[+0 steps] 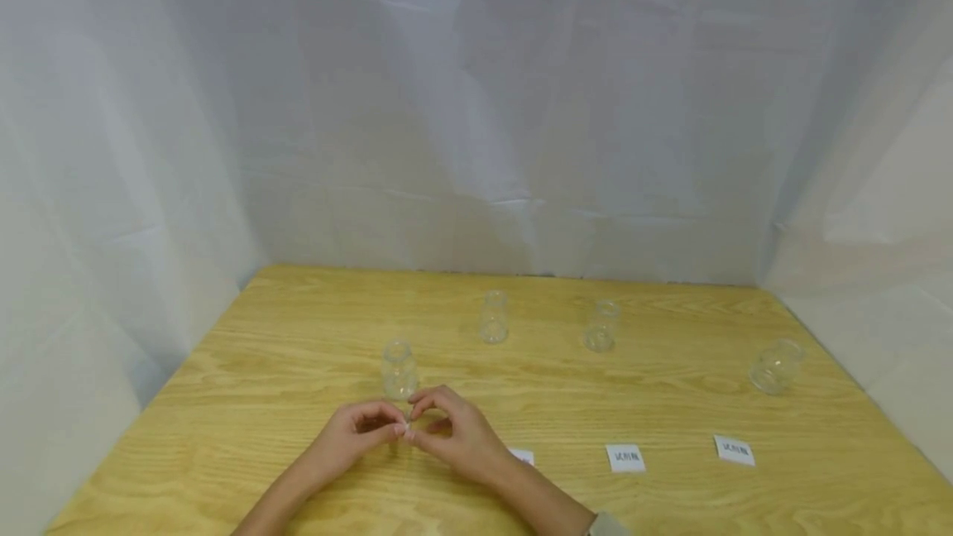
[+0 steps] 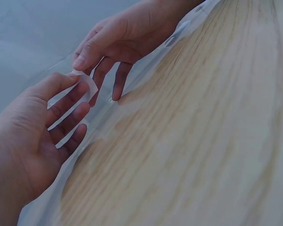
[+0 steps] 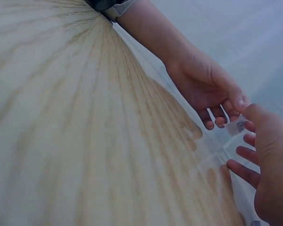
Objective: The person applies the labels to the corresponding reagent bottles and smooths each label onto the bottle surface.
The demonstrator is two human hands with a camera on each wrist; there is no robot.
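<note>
A small white label, curled, is held up between the fingertips of both hands. Dark print shows on the label in the right wrist view. My left hand pinches one edge between thumb and index finger, its other fingers loosely spread. Opposite it, my right hand pinches the label's edge close to the left fingertips. Just beyond the hands stands a clear glass bottle, apart from the label as far as I can tell.
Farther back on the wooden table are two clear bottles, a left one and a right one. Another bottle is at the right. Two printed labels lie in front; a third is partly behind my right wrist.
</note>
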